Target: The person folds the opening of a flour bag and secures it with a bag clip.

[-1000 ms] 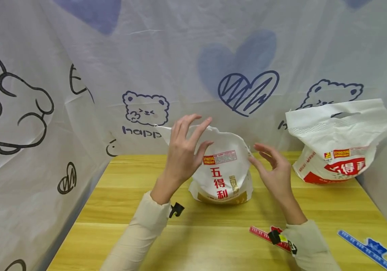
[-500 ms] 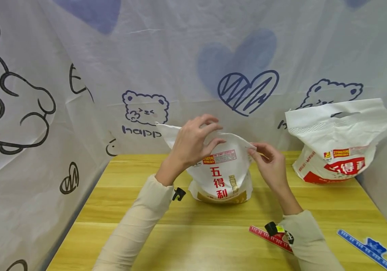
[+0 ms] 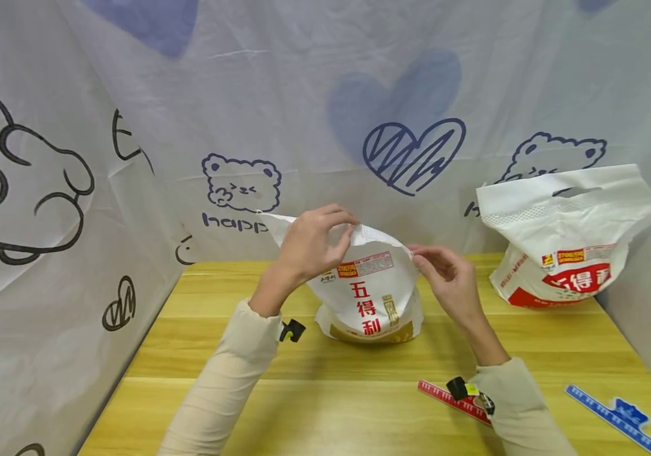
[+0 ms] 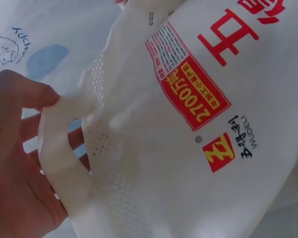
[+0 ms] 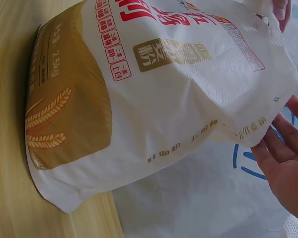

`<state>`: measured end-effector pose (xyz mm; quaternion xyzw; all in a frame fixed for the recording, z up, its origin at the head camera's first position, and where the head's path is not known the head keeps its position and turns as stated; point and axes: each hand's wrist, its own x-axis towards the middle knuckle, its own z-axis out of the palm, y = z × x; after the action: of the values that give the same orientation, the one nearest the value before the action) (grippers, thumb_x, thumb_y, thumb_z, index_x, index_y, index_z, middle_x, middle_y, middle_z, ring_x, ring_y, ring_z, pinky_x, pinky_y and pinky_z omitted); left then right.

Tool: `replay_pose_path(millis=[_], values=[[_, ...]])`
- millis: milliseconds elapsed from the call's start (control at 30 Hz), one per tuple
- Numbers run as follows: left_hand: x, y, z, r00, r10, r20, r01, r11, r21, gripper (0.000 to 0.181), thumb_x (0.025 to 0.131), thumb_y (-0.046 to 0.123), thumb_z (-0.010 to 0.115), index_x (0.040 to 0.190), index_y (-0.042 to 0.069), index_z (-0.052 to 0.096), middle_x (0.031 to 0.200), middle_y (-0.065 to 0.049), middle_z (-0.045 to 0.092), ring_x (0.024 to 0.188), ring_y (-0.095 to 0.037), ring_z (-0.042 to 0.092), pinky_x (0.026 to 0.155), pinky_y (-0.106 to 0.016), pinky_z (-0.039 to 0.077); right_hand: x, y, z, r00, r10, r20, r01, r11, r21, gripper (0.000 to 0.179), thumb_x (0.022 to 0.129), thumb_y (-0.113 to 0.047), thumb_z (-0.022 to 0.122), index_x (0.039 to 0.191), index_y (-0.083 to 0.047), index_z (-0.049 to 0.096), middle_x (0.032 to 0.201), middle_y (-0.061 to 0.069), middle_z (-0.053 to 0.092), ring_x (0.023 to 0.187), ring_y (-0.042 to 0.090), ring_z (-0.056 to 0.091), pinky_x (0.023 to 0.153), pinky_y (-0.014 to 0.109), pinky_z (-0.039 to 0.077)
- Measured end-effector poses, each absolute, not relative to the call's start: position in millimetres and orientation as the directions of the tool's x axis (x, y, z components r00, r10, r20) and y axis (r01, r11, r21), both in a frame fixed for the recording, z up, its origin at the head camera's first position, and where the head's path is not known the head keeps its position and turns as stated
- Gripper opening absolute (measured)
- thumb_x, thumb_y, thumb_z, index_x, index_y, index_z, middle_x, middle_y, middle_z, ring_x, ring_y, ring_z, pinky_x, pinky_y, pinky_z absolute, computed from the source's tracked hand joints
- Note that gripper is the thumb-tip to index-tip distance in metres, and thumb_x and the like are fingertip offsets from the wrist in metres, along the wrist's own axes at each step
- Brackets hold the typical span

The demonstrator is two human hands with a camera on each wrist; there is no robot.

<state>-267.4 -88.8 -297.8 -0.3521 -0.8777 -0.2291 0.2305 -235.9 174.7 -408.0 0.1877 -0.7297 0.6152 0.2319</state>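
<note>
A white flour bag (image 3: pixel 366 304) with red lettering and a gold lower band stands upright on the wooden table. Its punched handle strip (image 4: pixel 64 163) shows in the left wrist view. My left hand (image 3: pixel 314 244) holds that strip, thumb in front and fingers behind, some seen through the handle slot. At the bag's upper right corner, my right hand (image 3: pixel 451 278) pinches the edge between thumb and fingers. The right wrist view shows this hand (image 5: pixel 290 163) at the corner, with wheat ears printed lower on the bag's gold band (image 5: pixel 69 99).
A second white flour bag (image 3: pixel 565 253) with a red print stands at the back right. Nearer lie a red ruler-like strip (image 3: pixel 439 394), partly under the right wrist, and a blue one (image 3: pixel 610 418). A printed cloth (image 3: pixel 325 126) hangs behind the table.
My left hand, first raised in front of the bag's top, has come to hold the handle strip. My right hand has moved left from beside the bag and pinches its corner.
</note>
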Motion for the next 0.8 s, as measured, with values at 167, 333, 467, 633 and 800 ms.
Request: replay_pose_path(millis=[167, 333, 467, 633, 800], values=[[-268.2, -94.5, -299.2, -0.703, 0.473, 0.531, 0.665, 0.701, 0.257, 0.029, 0.093, 0.020, 0.075, 0.121, 0.011, 0.074, 0.120, -0.005, 0.073, 0.104, -0.025, 0.070, 0.089, -0.037, 0.056, -238.2, 173.2, -406.5, -0.837, 0.009, 0.547, -0.532, 0.216, -0.819, 0.023, 0.101, -0.013, 0.067, 0.118, 0.001, 0.070, 0.119, 0.015, 0.072, 0.108, 0.010, 0.067, 0.097, 0.022, 0.051], [-270.7, -100.1, -300.0, -0.727, 0.440, 0.526, 0.635, 0.724, 0.271, 0.033, 0.092, 0.024, 0.078, 0.123, 0.012, 0.073, 0.121, -0.005, 0.074, 0.100, -0.024, 0.071, 0.089, -0.037, 0.056, -238.0, 168.2, -398.5, -0.854, 0.007, 0.521, -0.502, 0.256, -0.826, 0.026, 0.097, -0.011, 0.072, 0.120, 0.001, 0.069, 0.119, 0.013, 0.071, 0.108, 0.016, 0.065, 0.098, 0.024, 0.051], [-272.5, -100.9, -299.1, -0.729, 0.450, 0.517, 0.643, 0.709, 0.289, 0.030, 0.091, 0.021, 0.079, 0.120, 0.013, 0.074, 0.118, -0.005, 0.075, 0.091, -0.020, 0.071, 0.083, -0.033, 0.057, -241.5, 167.9, -398.5, -0.875, -0.015, 0.483, -0.467, 0.285, -0.837, 0.032, 0.097, -0.014, 0.072, 0.126, 0.001, 0.068, 0.124, 0.012, 0.069, 0.113, 0.021, 0.063, 0.099, 0.027, 0.051], [-274.2, -99.8, -300.5, -0.727, 0.446, 0.522, 0.649, 0.695, 0.309, 0.024, 0.091, 0.013, 0.079, 0.114, 0.011, 0.075, 0.115, -0.006, 0.076, 0.096, -0.023, 0.072, 0.082, -0.033, 0.058, -245.1, 169.4, -403.1, -0.890, -0.026, 0.455, -0.438, 0.324, -0.839, 0.032, 0.098, -0.015, 0.071, 0.126, 0.000, 0.069, 0.124, 0.014, 0.070, 0.114, 0.026, 0.063, 0.099, 0.032, 0.052], [-276.5, -99.1, -303.4, -0.719, 0.433, 0.543, 0.648, 0.700, 0.300, 0.022, 0.090, 0.005, 0.077, 0.111, 0.010, 0.076, 0.114, -0.007, 0.076, 0.099, -0.026, 0.073, 0.082, -0.036, 0.059, -248.1, 170.0, -404.2, -0.885, -0.017, 0.465, -0.442, 0.346, -0.828, 0.026, 0.097, -0.011, 0.071, 0.120, 0.002, 0.072, 0.117, 0.017, 0.071, 0.108, 0.028, 0.066, 0.094, 0.024, 0.052]])
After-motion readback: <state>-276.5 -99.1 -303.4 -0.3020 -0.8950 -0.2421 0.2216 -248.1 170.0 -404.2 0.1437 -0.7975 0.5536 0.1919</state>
